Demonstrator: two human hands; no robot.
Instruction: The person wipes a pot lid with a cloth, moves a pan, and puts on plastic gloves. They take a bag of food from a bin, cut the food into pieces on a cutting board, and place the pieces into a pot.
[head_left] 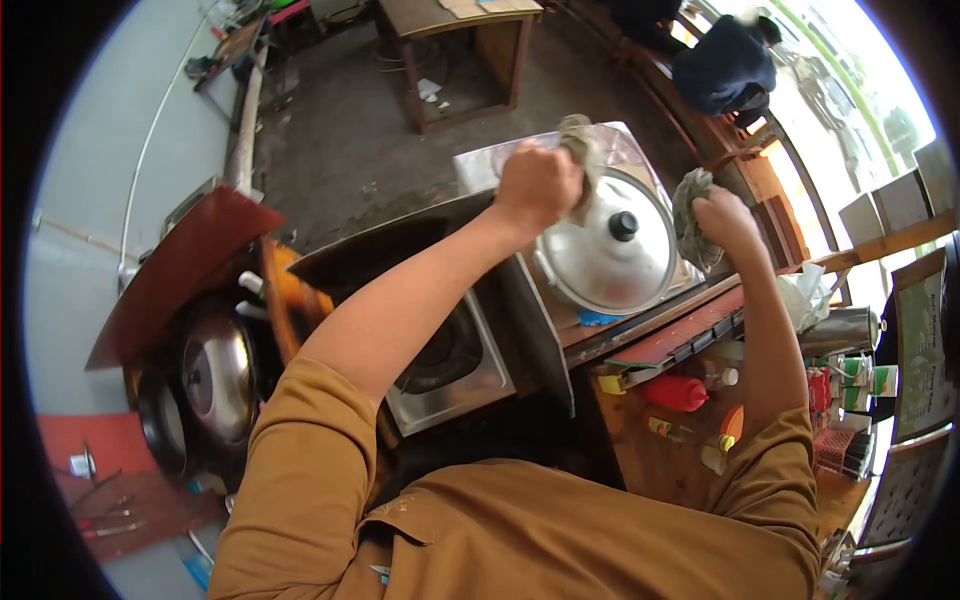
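Observation:
A silver pot with a domed lid [600, 262] and a black knob [623, 226] stands on a board beyond the stove. My left hand [540, 187] is closed round a grey-green cloth [580, 165], just over the pot's left rim. On the pot's other side, my right hand [727, 217] grips a second crumpled cloth [692, 220], close to the right rim. Both arms reach forward. The pot's handles are hidden from view.
Nearer me is a gas stove [450, 385] with metal shields around it. Lidded pans [218, 378] stand at left. A red bottle [675, 393] and other bottles lie low at right. A wooden table [460, 18] stands far ahead; a person [725, 65] sits at the upper right.

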